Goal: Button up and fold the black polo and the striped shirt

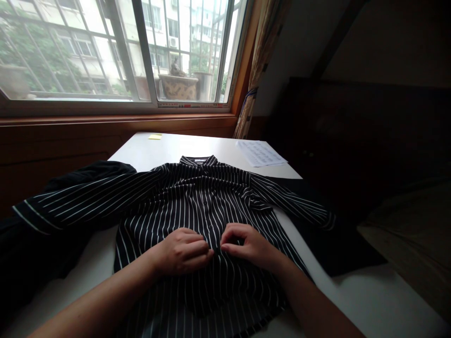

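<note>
A black shirt (197,202) with white stripes lies front up, its collar toward the window and both sleeves spread out sideways. Small dark buttons run down its middle. My left hand (185,251) is closed, with its fingertips at the front edge low on the shirt. Just across from it, my right hand (244,241) pinches thumb and forefinger together at the same front edge. A small gap separates the two hands. Whatever lies right between the fingertips, cloth or button, is mostly hidden.
The shirt rests on a white table (169,143). Printed papers (262,154) lie at the far right and a yellow sticky note (155,136) at the back left. Dark cloth (88,171) is heaped on the left; more black fabric (338,253) lies under the right sleeve. A window (183,56) stands behind.
</note>
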Motion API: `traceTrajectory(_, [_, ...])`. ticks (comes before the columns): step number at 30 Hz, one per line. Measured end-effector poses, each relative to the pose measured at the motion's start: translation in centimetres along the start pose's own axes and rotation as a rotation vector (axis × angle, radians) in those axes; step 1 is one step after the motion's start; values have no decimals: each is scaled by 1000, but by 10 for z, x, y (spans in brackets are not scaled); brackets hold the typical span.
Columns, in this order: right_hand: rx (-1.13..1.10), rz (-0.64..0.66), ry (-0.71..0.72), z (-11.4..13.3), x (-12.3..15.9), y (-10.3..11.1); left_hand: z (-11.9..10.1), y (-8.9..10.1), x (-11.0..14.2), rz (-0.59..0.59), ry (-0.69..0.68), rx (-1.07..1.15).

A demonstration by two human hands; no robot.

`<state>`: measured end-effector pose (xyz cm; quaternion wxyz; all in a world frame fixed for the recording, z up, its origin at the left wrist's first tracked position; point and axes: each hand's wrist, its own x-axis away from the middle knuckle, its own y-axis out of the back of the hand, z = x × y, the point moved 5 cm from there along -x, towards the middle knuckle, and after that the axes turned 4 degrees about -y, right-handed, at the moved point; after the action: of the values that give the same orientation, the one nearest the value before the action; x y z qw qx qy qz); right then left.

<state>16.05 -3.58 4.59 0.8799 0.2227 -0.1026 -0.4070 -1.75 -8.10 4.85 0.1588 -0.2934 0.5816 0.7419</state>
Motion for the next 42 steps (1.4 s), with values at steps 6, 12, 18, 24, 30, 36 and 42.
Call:
traceTrajectory(6, [57,-101,-9,0,-1,8,3,-2,2,35,13,5])
traceTrajectory(12, [128,-203,-21,-4,-1,14,12,-1,7,-22,146,75])
traceTrajectory(18, [340,-378,-35,-18,-2,31,38,-10,17,2,481,58])
traceTrajectory(24, [638,-427,-70,-45,-2,39,65,-22,32,213,751,-45])
traceTrajectory(30, [771,-376,-147,-68,-4,37,84,-17,59,374,870,-200])
traceTrajectory(36, [832,-341,-184,-79,-17,37,103,-14,82,473,955,-176])
traceTrajectory(42, [845,-289,-193,-84,-32,45,120,-22,96,496,993,-159])
